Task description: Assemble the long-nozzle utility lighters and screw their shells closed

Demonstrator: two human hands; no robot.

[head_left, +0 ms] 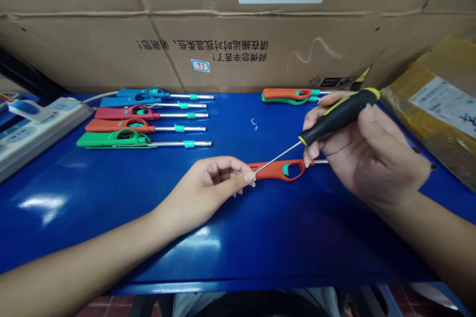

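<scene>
My left hand (pixel 203 193) is closed around the handle end of an orange long-necked lighter (pixel 274 170), which lies across the blue table with its metal neck to the right. In my right hand (pixel 383 158) is a screwdriver (pixel 334 115) with a black and yellow handle. Its thin shaft slants down to the left, and the tip meets the lighter's end by my left thumb. My fingers hide exactly what the tip touches. The lighter's green trigger shows inside its guard, and my right fingertips hover near the neck.
Several lighters in blue, red, orange and green (pixel 111 138) lie in a row at the left. An orange and green pair (pixel 284 95) lies at the back right. A white power strip (pixel 40 131) is on the left, cardboard (pixel 111 49) stands behind, and a taped box (pixel 427 109) sits right.
</scene>
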